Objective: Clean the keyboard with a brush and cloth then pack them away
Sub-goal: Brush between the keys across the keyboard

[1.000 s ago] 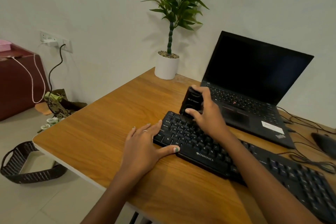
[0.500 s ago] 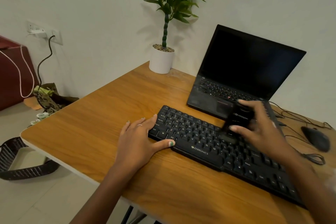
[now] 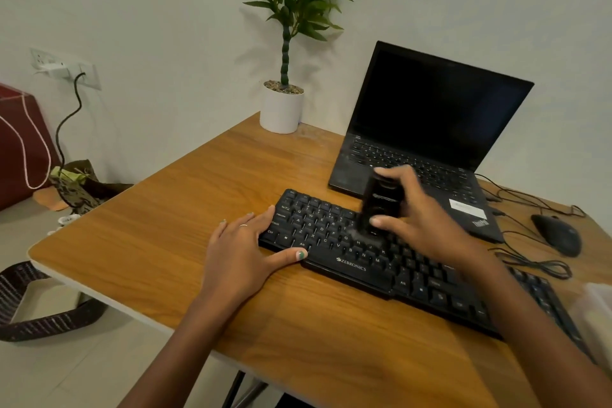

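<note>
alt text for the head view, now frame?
A person's right hand holds a black brush on a black keyboard while the left hand steadies its end. Behind, on the wooden desk: an open laptop, potted plant and mouse.

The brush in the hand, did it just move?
Yes. The right hand swept the brush back leftward along the keyboard, toward the ZEBRONICS logo's left side.
</note>
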`<state>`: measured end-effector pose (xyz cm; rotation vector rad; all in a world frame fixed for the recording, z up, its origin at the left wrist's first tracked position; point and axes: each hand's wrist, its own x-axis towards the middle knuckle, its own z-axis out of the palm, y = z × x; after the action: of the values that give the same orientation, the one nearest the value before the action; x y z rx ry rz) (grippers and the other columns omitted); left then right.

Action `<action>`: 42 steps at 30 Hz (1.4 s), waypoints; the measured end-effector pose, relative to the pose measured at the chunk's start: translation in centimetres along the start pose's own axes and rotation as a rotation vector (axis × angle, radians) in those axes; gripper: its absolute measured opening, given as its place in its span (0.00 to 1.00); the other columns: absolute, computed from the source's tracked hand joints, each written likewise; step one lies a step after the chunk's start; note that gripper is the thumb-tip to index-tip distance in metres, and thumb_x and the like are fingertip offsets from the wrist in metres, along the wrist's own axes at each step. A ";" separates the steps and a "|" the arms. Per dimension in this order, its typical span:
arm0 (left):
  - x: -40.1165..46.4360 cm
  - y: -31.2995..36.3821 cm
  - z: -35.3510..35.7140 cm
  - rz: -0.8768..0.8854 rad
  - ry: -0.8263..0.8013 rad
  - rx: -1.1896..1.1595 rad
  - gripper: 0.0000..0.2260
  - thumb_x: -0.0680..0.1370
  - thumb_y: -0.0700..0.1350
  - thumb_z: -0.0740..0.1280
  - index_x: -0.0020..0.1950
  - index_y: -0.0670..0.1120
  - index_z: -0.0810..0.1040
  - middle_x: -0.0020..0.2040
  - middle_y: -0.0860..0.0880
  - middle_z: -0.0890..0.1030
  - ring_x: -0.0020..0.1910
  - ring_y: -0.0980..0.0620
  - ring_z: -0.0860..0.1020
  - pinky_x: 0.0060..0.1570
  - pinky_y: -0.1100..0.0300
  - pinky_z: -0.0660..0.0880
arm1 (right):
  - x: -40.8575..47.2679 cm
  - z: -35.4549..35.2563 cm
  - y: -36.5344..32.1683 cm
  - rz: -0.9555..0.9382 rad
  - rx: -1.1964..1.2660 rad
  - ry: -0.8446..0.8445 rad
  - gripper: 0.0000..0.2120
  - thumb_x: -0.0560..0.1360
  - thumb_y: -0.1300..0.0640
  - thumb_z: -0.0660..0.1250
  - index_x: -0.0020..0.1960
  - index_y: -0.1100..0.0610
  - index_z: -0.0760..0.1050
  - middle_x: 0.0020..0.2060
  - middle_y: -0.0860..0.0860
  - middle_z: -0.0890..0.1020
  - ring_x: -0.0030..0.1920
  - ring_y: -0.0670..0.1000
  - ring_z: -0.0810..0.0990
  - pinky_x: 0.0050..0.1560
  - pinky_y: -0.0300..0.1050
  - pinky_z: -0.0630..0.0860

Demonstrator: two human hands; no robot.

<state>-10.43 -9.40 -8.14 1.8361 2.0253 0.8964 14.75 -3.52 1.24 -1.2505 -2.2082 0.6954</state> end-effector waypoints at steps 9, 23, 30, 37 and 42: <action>0.0 0.1 0.1 0.009 -0.016 0.041 0.49 0.59 0.78 0.53 0.77 0.57 0.60 0.74 0.51 0.68 0.75 0.56 0.60 0.74 0.55 0.50 | -3.6 -1.4 0.3 0.054 0.030 0.086 0.32 0.70 0.61 0.71 0.63 0.39 0.59 0.53 0.40 0.70 0.48 0.47 0.79 0.41 0.45 0.82; -0.1 0.3 0.0 -0.001 -0.001 0.011 0.49 0.59 0.77 0.56 0.77 0.56 0.62 0.74 0.50 0.69 0.75 0.55 0.62 0.74 0.53 0.52 | -3.0 1.7 -1.6 -0.047 0.088 -0.014 0.31 0.73 0.59 0.68 0.64 0.34 0.57 0.54 0.40 0.70 0.51 0.48 0.78 0.43 0.47 0.82; -0.1 0.3 -0.1 0.006 -0.006 0.030 0.49 0.60 0.77 0.56 0.77 0.55 0.62 0.74 0.49 0.69 0.75 0.54 0.62 0.74 0.53 0.53 | -9.9 -5.1 3.0 0.165 0.125 0.050 0.32 0.70 0.63 0.70 0.59 0.33 0.60 0.58 0.46 0.72 0.48 0.49 0.81 0.38 0.40 0.81; -0.2 0.4 -0.3 0.008 -0.012 0.047 0.49 0.60 0.76 0.56 0.77 0.55 0.61 0.74 0.48 0.69 0.75 0.54 0.62 0.74 0.52 0.53 | -4.2 2.3 -1.4 -0.059 0.131 0.108 0.31 0.72 0.59 0.70 0.64 0.36 0.59 0.55 0.37 0.69 0.54 0.48 0.77 0.46 0.48 0.81; -0.1 -0.2 0.1 0.039 0.006 0.035 0.49 0.60 0.78 0.55 0.76 0.54 0.64 0.71 0.50 0.72 0.74 0.53 0.65 0.73 0.50 0.57 | -0.3 7.7 -5.0 -0.216 0.064 0.129 0.30 0.73 0.57 0.69 0.66 0.41 0.57 0.62 0.47 0.72 0.58 0.46 0.74 0.55 0.41 0.75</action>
<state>-10.55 -9.51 -8.33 1.8992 2.0280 0.8829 6.81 -7.38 -1.35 -0.9785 -2.1566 0.5783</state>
